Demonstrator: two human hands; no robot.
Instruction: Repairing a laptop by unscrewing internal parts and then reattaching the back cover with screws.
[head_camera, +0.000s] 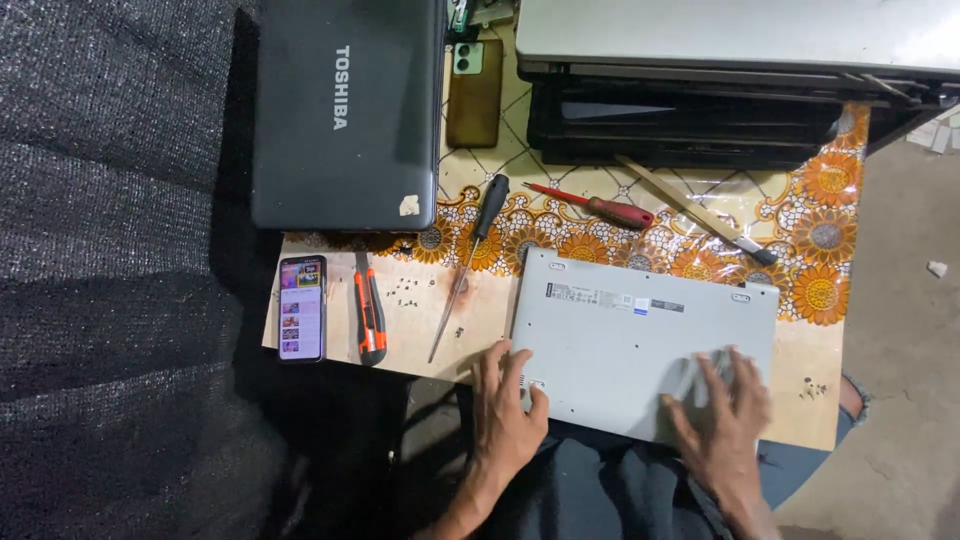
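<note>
**Two hands steadying an upturned laptop at the near table edge**

At the near edge of the small table with a sunflower-patterned plastic cover (820, 240), a thin silver-grey laptop lying base-up (640, 345) is shown, its near side overhanging the edge toward the lap. The left hand (505, 405) is laid at the laptop's near left corner, fingers spread and thumb hooked on the edge; nothing is gripped, the corner is only pressed. The right hand (725, 410) is set flat on the near right part of the base, fingers opened and splayed, palm down, apparently so that the panel is kept from sliding. Both wrists are bent upward from the forearms, which enter from the near side.

Tiny dark screws (405, 292) are seen scattered on the bare tabletop to the left, probably kept within reach, and a few more (812, 388) lie at the near right. Just beside them lie a long black-handled screwdriver (470, 262), an orange-and-black utility knife (369, 310) and a lit smartphone (302, 307). Farther off are placed a red-handled screwdriver (595, 207), a flat metal pry tool (695, 210), a closed dark-grey laptop (345, 110), a brown-backed phone (474, 92) and stacked laptops (700, 90).
</note>
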